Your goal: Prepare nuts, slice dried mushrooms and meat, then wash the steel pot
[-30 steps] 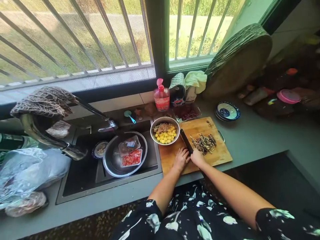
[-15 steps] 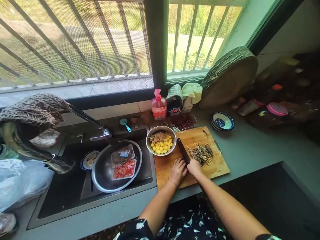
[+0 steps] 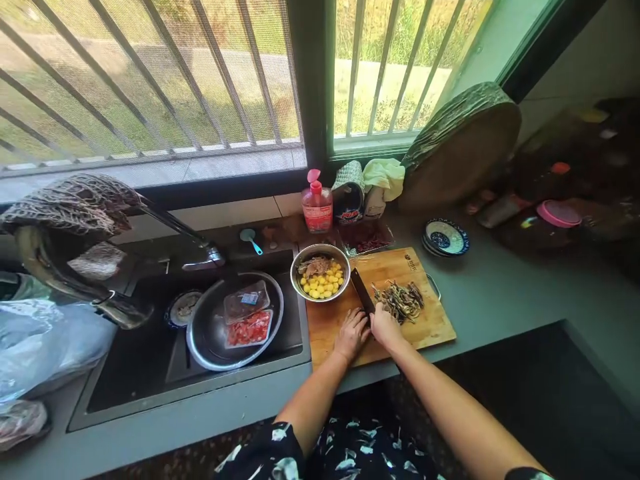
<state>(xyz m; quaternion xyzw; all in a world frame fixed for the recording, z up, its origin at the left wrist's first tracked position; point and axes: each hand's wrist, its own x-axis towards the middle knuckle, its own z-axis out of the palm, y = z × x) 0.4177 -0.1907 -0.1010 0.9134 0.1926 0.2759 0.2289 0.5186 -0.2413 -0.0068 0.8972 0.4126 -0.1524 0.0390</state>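
right hand: fist closed on knife handle
left hand: flat on cutting board, fingers spread, holding nothing
strips pile: one, just right of blade
bowl: one, beyond left hand

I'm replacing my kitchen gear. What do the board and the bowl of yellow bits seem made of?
Board: looks like bamboo or light wood, matte, with faint grain and a printed mark. Bowl: seemingly stainless steel, with a shiny grey reflective rim.

Bowl sits on cutting board, right of sink.
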